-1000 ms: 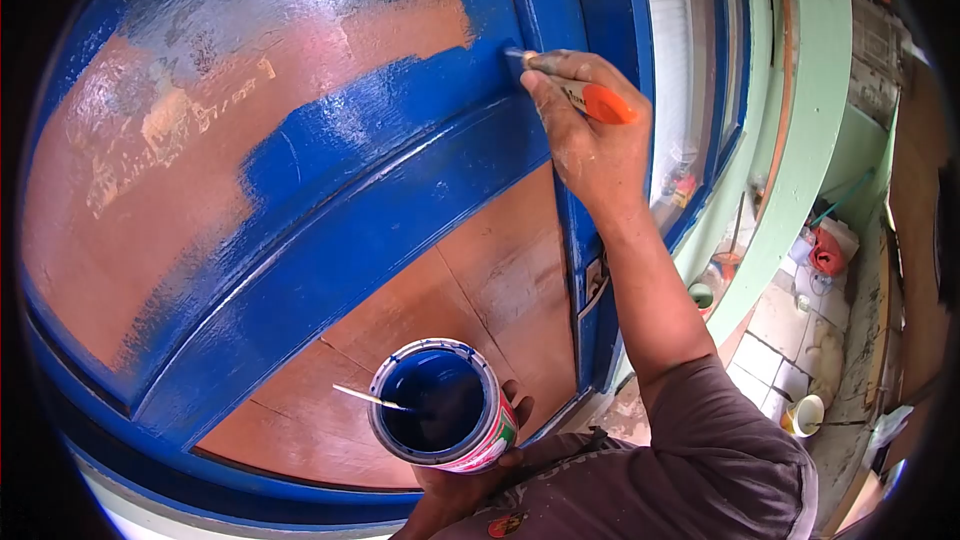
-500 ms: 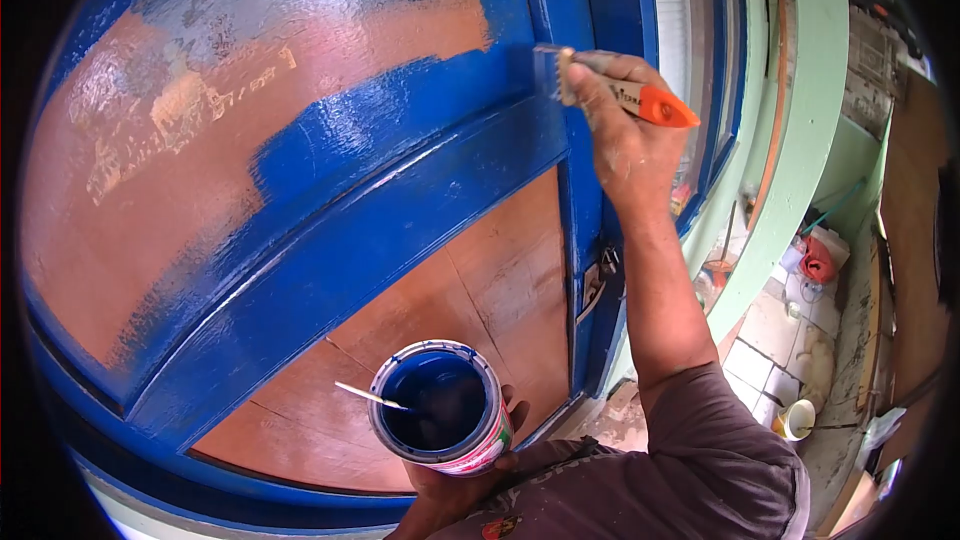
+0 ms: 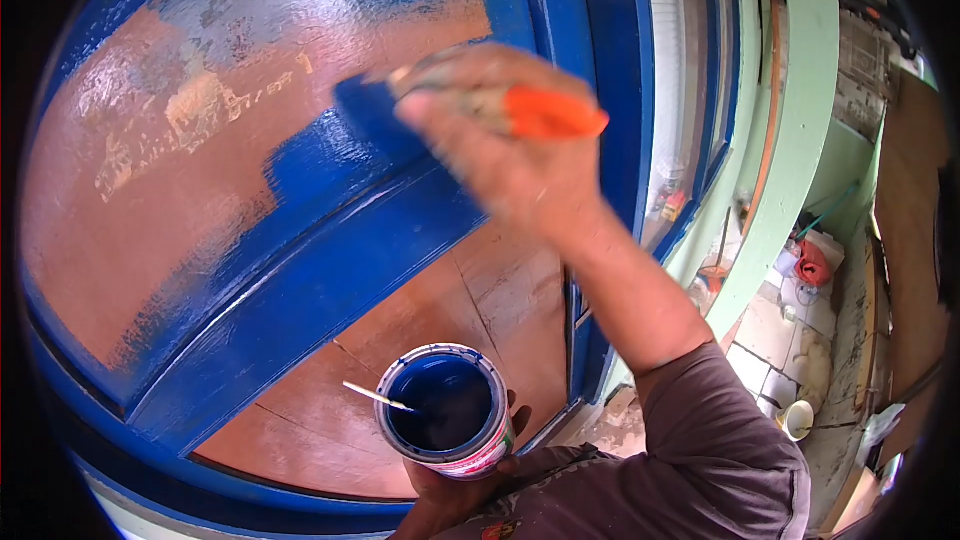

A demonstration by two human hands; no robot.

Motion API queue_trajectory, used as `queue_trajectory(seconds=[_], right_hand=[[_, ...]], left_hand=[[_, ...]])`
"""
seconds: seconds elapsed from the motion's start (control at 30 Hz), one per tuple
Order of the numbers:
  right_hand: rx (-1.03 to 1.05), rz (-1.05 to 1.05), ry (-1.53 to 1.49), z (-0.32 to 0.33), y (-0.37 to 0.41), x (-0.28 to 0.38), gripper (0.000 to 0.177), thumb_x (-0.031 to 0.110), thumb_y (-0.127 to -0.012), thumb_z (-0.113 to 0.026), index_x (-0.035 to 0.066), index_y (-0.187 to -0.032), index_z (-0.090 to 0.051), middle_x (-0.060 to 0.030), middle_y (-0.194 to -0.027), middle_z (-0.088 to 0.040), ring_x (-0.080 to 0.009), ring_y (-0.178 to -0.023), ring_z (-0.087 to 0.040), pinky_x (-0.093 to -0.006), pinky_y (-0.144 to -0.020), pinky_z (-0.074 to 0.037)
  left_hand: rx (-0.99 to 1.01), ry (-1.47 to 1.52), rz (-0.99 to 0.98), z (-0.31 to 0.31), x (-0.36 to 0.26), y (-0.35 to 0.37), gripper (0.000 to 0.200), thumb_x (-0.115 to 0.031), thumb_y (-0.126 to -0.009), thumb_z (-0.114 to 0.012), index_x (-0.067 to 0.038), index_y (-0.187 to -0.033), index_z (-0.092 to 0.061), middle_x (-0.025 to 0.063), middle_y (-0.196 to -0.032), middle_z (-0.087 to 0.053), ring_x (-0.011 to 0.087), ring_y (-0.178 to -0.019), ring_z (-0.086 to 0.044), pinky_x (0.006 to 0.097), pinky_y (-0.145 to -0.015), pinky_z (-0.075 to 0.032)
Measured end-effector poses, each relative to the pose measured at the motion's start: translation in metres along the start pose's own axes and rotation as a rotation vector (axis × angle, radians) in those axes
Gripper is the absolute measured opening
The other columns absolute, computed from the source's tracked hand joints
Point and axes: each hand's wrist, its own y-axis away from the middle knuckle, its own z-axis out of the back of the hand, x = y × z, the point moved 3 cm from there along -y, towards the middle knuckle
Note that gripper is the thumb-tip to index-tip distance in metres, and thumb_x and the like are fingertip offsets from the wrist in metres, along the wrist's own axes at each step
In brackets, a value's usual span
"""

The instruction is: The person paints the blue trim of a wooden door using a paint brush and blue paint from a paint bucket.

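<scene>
My right hand (image 3: 500,155) grips a paintbrush with an orange handle (image 3: 550,112); its blue-loaded bristles (image 3: 362,98) press on the door's upper panel. The hand is motion-blurred. The wooden door (image 3: 140,230) is reddish-brown, partly covered in wet blue paint across its top, rail and frame. Low in the view my left hand (image 3: 455,490) holds from below an open paint can (image 3: 445,410) of blue paint, with a thin stick (image 3: 375,397) resting in it.
To the right stand the door's blue edge with a latch (image 3: 578,315), a louvred window (image 3: 665,60) and a pale green post (image 3: 795,120). Below on the tiled floor lie a red bag (image 3: 812,262), a white cup (image 3: 797,420) and other clutter.
My right hand has swept the brush leftward from the door's blue right stile onto the upper panel, and is now blurred. The paint can has stayed almost still.
</scene>
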Motion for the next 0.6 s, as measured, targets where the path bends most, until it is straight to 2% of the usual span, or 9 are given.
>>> queue_trajectory(seconds=[0.1,0.17,0.2,0.3,0.33,0.4,0.43,0.5,0.6], right_hand=[[-0.055,-0.271,0.063,0.052,-0.014,-0.032,0.012,0.010,-0.089,-0.079,0.001,-0.096,-0.077,-0.0107,-0.091,-0.077,-0.0169,-0.078,-0.072,-0.0280,-0.072,-0.056],[-0.169,-0.085,0.306,0.064,-0.019,-0.026,0.009,0.009,-0.089,-0.078,0.001,-0.095,-0.078,-0.0116,-0.090,-0.078,-0.0180,-0.078,-0.073,-0.0284,-0.073,-0.057],[-0.193,0.101,0.542,0.074,-0.024,-0.020,0.006,0.007,-0.089,-0.077,0.003,-0.092,-0.078,-0.0116,-0.092,-0.079,-0.0189,-0.080,-0.075,-0.0299,-0.073,-0.059],[-0.161,-0.147,0.359,0.069,-0.023,-0.038,0.005,0.007,-0.088,-0.077,0.004,-0.091,-0.078,-0.0129,-0.093,-0.078,-0.0238,-0.082,-0.077,-0.0334,-0.074,-0.060],[-0.075,0.126,0.473,0.057,-0.023,-0.036,0.007,0.010,-0.086,-0.078,0.003,-0.090,-0.077,-0.0147,-0.093,-0.077,-0.0292,-0.082,-0.076,-0.0359,-0.075,-0.061],[-0.040,0.153,0.343,0.027,-0.017,-0.009,0.011,0.012,-0.085,-0.079,0.003,-0.089,-0.076,-0.0151,-0.089,-0.076,-0.0331,-0.082,-0.075,-0.0374,-0.074,-0.060],[-0.017,0.166,0.252,0.019,-0.017,0.005,0.009,0.010,-0.086,-0.079,0.003,-0.089,-0.076,-0.0133,-0.087,-0.076,-0.0272,-0.081,-0.075,-0.0339,-0.073,-0.059],[0.007,-0.138,-0.021,0.011,-0.019,0.022,0.006,0.007,-0.089,-0.078,0.002,-0.089,-0.076,-0.0110,-0.087,-0.077,-0.0180,-0.081,-0.074,-0.0299,-0.072,-0.058],[-0.034,-0.050,0.058,0.032,-0.039,-0.006,0.004,0.005,-0.092,-0.074,0.002,-0.093,-0.077,-0.0094,-0.088,-0.078,-0.0118,-0.080,-0.072,-0.0272,-0.072,-0.057]], left_hand=[[-0.010,0.012,0.007,-0.003,0.005,-0.003,0.104,-0.088,-0.083,-0.050,-0.016,-0.158,-0.038,0.0162,-0.153,-0.050,0.0378,-0.145,-0.040,0.0454,-0.079,-0.054],[-0.011,0.007,0.015,-0.004,-0.003,0.004,0.104,-0.087,-0.084,-0.049,-0.016,-0.159,-0.037,0.0163,-0.153,-0.050,0.0382,-0.144,-0.040,0.0455,-0.079,-0.055],[-0.006,-0.039,0.000,-0.004,-0.002,0.003,0.104,-0.088,-0.084,-0.048,-0.016,-0.159,-0.037,0.0166,-0.153,-0.050,0.0384,-0.144,-0.040,0.0457,-0.079,-0.055],[-0.007,-0.090,-0.028,-0.003,0.004,0.000,0.105,-0.088,-0.085,-0.046,-0.016,-0.159,-0.036,0.0174,-0.152,-0.051,0.0392,-0.144,-0.041,0.0460,-0.079,-0.055],[-0.012,-0.051,-0.025,-0.004,0.006,-0.002,0.105,-0.088,-0.085,-0.046,-0.015,-0.159,-0.036,0.0177,-0.152,-0.051,0.0395,-0.144,-0.041,0.0461,-0.079,-0.055],[-0.019,-0.034,-0.021,-0.001,0.005,-0.001,0.105,-0.089,-0.085,-0.045,-0.015,-0.159,-0.036,0.0180,-0.151,-0.052,0.0400,-0.144,-0.041,0.0468,-0.080,-0.056],[-0.025,-0.055,-0.023,0.002,0.004,-0.003,0.104,-0.089,-0.085,-0.045,-0.016,-0.159,-0.036,0.0182,-0.151,-0.052,0.0402,-0.144,-0.041,0.0473,-0.080,-0.056],[-0.013,-0.042,-0.007,0.003,0.001,-0.004,0.104,-0.088,-0.085,-0.045,-0.016,-0.159,-0.036,0.0182,-0.151,-0.052,0.0404,-0.144,-0.041,0.0501,-0.084,-0.056],[0.024,0.027,0.029,0.000,0.000,0.000,0.103,-0.088,-0.086,-0.043,-0.016,-0.160,-0.036,0.0179,-0.151,-0.052,0.0403,-0.144,-0.041,0.0544,-0.090,-0.057]])
